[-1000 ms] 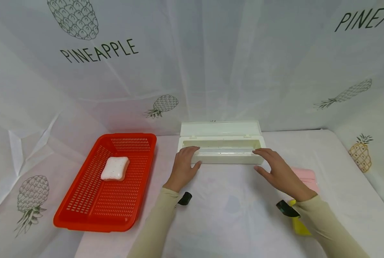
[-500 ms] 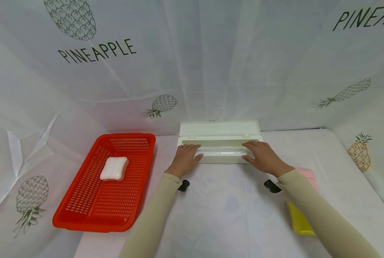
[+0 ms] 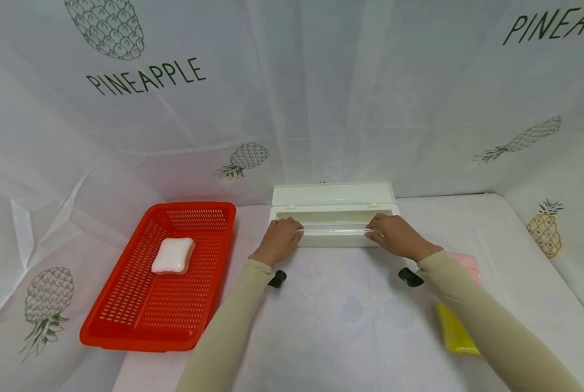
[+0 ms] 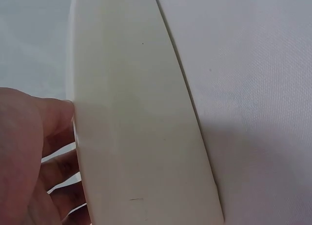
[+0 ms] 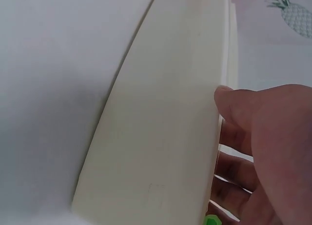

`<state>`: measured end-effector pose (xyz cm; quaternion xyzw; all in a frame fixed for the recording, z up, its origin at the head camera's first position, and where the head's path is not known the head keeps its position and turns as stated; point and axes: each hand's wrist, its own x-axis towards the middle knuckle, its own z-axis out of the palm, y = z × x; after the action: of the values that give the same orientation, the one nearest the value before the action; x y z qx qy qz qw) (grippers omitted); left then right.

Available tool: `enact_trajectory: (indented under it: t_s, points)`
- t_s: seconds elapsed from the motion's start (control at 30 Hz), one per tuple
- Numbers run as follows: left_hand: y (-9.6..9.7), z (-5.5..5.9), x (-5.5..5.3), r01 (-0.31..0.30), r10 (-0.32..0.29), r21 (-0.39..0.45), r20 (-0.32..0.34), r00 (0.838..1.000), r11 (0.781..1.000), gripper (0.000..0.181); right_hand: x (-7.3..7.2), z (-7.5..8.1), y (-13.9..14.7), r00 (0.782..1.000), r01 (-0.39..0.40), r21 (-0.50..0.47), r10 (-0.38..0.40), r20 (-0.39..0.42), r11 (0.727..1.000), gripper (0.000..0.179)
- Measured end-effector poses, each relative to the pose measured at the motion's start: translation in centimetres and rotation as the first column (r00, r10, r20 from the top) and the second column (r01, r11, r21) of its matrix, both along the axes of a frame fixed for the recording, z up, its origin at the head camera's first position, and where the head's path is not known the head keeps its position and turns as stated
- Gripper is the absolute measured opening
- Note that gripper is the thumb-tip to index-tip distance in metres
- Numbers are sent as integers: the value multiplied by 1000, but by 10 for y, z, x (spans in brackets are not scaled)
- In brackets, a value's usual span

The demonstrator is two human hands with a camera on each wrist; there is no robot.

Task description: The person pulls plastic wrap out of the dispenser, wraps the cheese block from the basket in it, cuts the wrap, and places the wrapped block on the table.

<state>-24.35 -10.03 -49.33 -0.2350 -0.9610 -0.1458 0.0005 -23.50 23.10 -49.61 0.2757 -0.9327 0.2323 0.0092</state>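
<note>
"Where's the box (image 3: 333,241)?"

"At the far edge of the table (image 3: 331,326), around the middle, long side toward the person. Its lid (image 3: 333,194) is tipped back on the far side, and a clear strip (image 3: 333,230) runs lengthwise along the front rim, between the two hands."

"What about the left hand (image 3: 279,239)?"

"It grips the front wall toward the left end: thumb at the rim, the other fingers bent behind the wall."

"And the right hand (image 3: 397,235)?"

"Much the same toward the right end, thumb tip on the rim and fingers curled in behind. Whether either hand also pinches the strip, I can't tell."

"Anything else around?"

"A red basket (image 3: 169,316) at the table's left edge, with a white bread-shaped block (image 3: 171,255) lying in it. Over toward the right edge there's a pink pack (image 3: 466,264) and, nearer the person, a yellow pack (image 3: 455,333), both partly hidden by the right sleeve (image 3: 492,321)."
</note>
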Motion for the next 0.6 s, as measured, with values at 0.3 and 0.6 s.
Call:
enact_trajectory:
  t_s: [0.3,0.6]
  points:
    - [-3,-4,-6,-11,11,82,-6,1000,997,19,-5,2,0,991,27,-60,-19,135,998,22]
    - [-3,-4,-9,-26,31,97,-47,998,995,17,-9,0,-2,996,60,-94,-53,78,994,11]
